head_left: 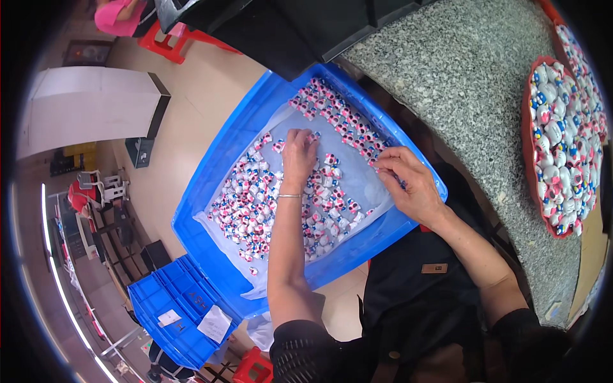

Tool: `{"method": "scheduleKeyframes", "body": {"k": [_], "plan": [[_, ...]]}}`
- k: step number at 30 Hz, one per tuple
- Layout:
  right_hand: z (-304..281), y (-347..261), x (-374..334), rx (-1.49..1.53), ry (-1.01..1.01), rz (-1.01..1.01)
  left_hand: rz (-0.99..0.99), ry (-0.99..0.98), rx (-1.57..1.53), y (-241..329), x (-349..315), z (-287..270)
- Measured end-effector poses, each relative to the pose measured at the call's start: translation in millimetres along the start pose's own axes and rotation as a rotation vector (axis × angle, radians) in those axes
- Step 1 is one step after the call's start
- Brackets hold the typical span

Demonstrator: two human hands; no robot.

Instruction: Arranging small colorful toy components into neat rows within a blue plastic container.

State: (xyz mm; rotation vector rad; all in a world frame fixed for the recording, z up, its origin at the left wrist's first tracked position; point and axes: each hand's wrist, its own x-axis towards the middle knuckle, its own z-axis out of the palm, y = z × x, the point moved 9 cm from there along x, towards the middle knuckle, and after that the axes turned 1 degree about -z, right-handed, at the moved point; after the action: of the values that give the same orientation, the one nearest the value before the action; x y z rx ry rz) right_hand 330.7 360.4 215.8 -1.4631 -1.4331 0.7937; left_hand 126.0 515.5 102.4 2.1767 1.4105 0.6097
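Observation:
A blue plastic crate [220, 150], lined with a thin white sheet [361, 185], holds many small white, pink and blue figurines. A loose heap of figurines [246, 204] covers its left and near part, while neat rows of figurines [345, 124] run along its far right side. Over the middle of the sheet, my left hand [299, 156] has its fingers closed, with a figurine at the fingertips. My right hand [414, 185] is at the near end of the rows, fingers bent and pinched around a small figurine. A bit of dark blue shows beneath its palm.
On the right, a speckled grey stone counter [440, 64] bears a red tray [529, 127] heaped with similar pieces. A black bin [274, 32] stands beyond the crate. Blue crates [169, 306] and a red stool [253, 367] are at lower left. Another person [118, 18] is at upper left.

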Motion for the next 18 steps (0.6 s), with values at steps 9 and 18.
{"method": "scheduleKeyframes", "body": {"k": [9,18], "plan": [[1.0,0.2,-0.7,-0.028,0.001,-0.015,-0.004,0.123,-0.084,16.4,25.8,1.1],[1.7,2.9,-0.6,0.0,0.022,0.006,0.225,-0.345,0.072,61.1,-26.1,9.7]]}}
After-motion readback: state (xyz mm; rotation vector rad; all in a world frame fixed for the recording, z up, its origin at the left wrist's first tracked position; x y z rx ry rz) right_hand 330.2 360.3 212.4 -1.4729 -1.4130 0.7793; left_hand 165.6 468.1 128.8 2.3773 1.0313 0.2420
